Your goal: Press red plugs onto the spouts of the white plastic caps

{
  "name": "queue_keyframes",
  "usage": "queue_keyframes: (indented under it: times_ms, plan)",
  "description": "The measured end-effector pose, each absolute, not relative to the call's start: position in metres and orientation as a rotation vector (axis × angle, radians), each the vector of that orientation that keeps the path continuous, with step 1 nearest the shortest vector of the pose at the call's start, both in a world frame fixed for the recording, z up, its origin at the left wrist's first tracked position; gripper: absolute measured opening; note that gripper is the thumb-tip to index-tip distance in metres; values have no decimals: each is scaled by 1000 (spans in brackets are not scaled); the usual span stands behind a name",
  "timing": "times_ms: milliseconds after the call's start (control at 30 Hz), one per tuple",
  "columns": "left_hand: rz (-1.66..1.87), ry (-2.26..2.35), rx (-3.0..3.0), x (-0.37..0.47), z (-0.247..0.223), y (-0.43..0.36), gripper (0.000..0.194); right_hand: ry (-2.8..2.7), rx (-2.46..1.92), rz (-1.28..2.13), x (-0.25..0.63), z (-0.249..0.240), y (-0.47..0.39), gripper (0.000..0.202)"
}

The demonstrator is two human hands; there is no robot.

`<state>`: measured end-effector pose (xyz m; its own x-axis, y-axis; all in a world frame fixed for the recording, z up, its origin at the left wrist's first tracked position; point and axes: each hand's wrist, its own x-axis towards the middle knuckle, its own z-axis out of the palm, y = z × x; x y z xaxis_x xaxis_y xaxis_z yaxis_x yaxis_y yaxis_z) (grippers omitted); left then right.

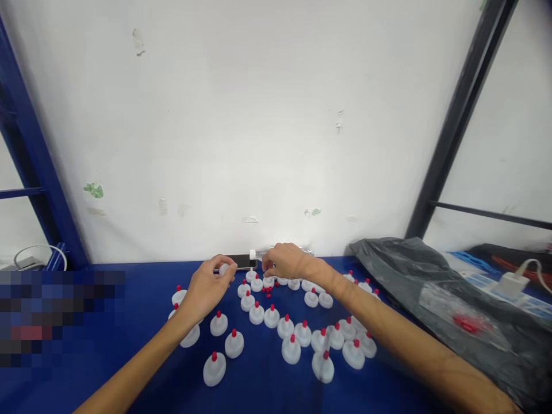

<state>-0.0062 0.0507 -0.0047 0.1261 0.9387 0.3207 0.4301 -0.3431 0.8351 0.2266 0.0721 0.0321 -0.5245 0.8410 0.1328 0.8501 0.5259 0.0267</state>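
My left hand [213, 278] is closed, its thumb and fingers pinching a small translucent white plastic cap [223, 268] above the blue table. To its right, my right hand [282, 261] bends down at the back of the group, fingertips drawn together close to the white domed caps. Whatever lies between those fingertips is hidden. Many white domed caps with red tips [256, 313] stand on the table around both hands. Just below the right hand lies a small pile of loose red tips [268, 290].
A dark phone [241, 262] lies against the wall, with a clear bottle's white lid [252, 254] beside it. On the right are a grey plastic bag [388, 270], a clear bag of red pieces [468, 322] and a white charger [513, 283]. Metal posts flank the table.
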Motion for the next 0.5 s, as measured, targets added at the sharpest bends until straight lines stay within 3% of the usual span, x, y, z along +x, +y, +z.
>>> queue_keyframes:
  times_ms: [500]
  plan:
    - [1140, 1381, 2277, -5, -8, 51, 37, -2675, -1483, -71, 230, 39, 74, 7]
